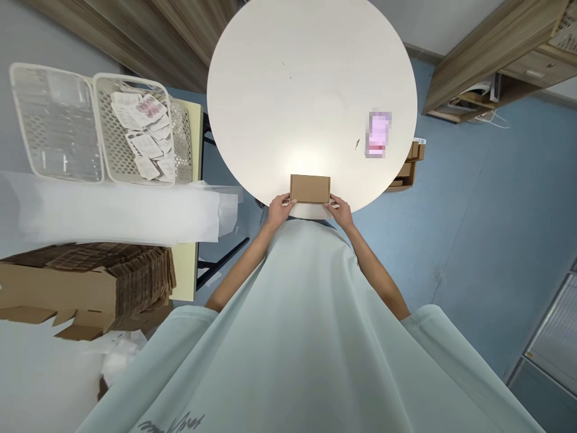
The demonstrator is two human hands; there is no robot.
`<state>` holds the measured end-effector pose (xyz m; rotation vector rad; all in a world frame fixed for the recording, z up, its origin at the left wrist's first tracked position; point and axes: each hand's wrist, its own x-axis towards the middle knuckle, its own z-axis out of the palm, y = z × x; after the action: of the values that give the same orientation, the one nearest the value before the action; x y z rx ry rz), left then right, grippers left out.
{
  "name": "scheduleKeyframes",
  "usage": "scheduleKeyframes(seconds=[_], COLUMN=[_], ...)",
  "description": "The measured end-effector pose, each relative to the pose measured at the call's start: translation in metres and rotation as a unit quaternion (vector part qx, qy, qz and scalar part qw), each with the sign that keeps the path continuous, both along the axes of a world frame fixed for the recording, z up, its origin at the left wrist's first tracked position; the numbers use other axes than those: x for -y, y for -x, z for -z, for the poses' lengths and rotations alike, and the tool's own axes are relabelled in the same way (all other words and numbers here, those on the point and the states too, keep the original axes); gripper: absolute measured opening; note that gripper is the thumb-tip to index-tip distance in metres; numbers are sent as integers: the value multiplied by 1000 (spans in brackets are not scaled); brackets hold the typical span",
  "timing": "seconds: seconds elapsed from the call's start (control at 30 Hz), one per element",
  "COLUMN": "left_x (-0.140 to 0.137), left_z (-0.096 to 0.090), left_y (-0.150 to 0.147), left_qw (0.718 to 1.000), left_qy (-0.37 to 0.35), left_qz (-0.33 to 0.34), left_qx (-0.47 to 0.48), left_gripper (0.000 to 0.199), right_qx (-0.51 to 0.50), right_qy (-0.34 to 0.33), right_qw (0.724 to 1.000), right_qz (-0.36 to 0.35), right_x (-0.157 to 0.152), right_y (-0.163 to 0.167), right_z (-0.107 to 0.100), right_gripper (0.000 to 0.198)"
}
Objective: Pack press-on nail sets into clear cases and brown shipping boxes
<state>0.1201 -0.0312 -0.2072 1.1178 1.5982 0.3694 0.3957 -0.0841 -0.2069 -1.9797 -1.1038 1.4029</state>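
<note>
A small brown cardboard box [310, 188], its lid closed, lies at the near edge of the round white table [288, 90]. My left hand [280, 210] grips the box's left end near the front corner, thumb on the near side and fingers along the end. At the opposite front corner my right hand [341, 211] holds it the same way. The underside of the box and what it may contain are hidden.
A blurred pinkish item [378, 133] lies on the table's right. To the left, a side table [184, 276] bears white baskets [104, 162], white wrapping sheets [121, 210] and stacked flat cartons [58, 288]. A carton of boxes [408, 174] stands right, below the tabletop.
</note>
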Motion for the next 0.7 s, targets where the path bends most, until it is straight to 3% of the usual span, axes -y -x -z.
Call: scheduleKeyframes(seconds=[0.13, 0.27, 0.43, 0.7], left_x=[3, 4, 4, 1], left_z=[7, 2, -26, -78], left_y=[-8, -9, -10, -13], left_qw=[1000, 997, 986, 973], left_qy=[23, 44, 36, -10], left_qz=[6, -55, -117, -142], left_qx=[-8, 20, 114, 184], left_gripper=[42, 40, 63, 80], right_qx=[18, -47, -149, -189], right_qy=[14, 44, 24, -75], right_qw=[999, 994, 980, 971], right_qz=[28, 86, 129, 122], right_x=[2, -2, -10, -18], right_y=[3, 7, 4, -9], right_z=[10, 8, -11, -66], right_gripper=[75, 73, 78, 84])
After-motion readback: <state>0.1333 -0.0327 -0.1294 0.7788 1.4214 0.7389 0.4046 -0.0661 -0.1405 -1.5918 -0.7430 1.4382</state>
